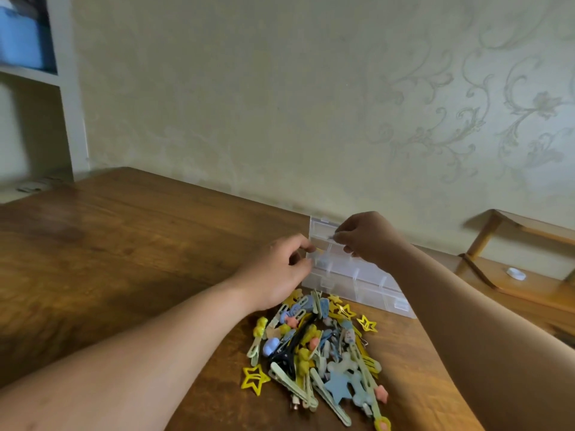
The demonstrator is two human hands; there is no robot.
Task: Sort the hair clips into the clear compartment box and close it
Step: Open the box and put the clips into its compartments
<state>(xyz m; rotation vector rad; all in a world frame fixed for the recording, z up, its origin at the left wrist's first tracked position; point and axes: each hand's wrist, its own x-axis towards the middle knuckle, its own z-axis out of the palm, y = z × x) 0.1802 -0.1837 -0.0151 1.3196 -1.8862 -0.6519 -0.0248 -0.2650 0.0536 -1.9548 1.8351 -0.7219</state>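
Note:
A clear compartment box [367,283] lies open on the wooden table [124,244], its lid [320,227] standing against the wall. My left hand [277,272] curls round the box's left edge, and a small yellow bit shows by the thumb tip. My right hand [365,236] hovers over the back compartments and pinches a small thin hair clip [332,237] between thumb and fingers. A heap of hair clips [323,356] in yellow, green, blue and pink lies in front of the box. Yellow star clips [255,379] lie at the heap's edges.
The table's back edge meets a patterned wall. A white shelf unit [65,88] with a blue bin [21,35] stands at the far left. A wooden rack [510,275] holding a small white round thing [516,273] is at the right.

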